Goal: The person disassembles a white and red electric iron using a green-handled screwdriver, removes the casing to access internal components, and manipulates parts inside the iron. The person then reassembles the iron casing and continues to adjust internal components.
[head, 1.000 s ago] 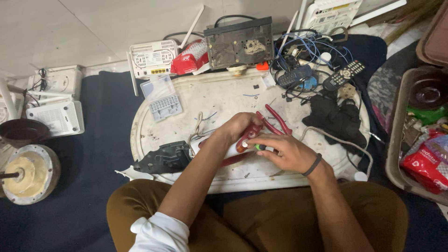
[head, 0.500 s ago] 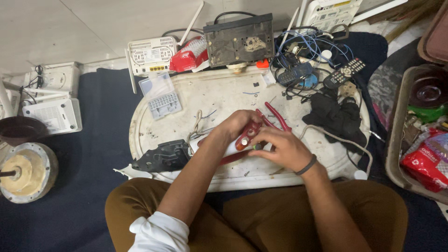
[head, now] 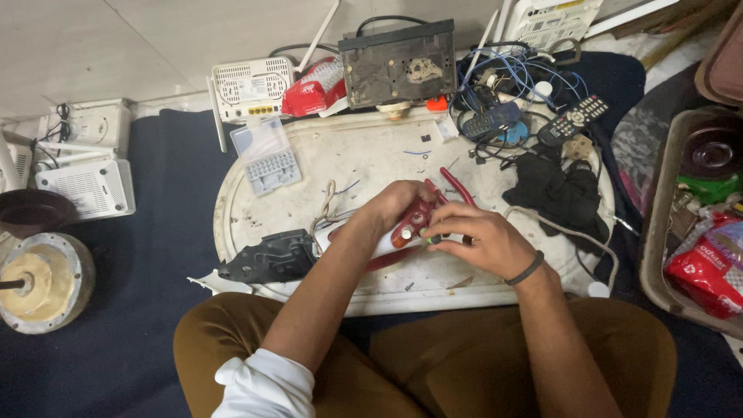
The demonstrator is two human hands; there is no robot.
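Note:
A red and white appliance body [head: 409,224] with a round knob lies on the white oval tray [head: 371,155] in front of me. My left hand [head: 391,205] is closed over its top and holds it down. Touching its right end, my right hand [head: 480,241], with a dark wristband, pinches a small tool with a green tip [head: 430,241]; the rest of the tool is hidden by the fingers. Red-handled pliers [head: 457,186] lie just behind my hands. A black plastic cover [head: 267,258] sits on the tray to the left of my left forearm.
On the tray's back left is a clear box of bits [head: 268,160]. Behind the tray stand a white router [head: 251,89], a black metal unit [head: 398,62], tangled wires and remotes [head: 576,120]. Black cloth [head: 561,193] lies right, a bin [head: 708,232] far right, a motor [head: 35,282] left.
Both hands stay on the red appliance body; my right hand has shifted only slightly against its end. The view has moved a little.

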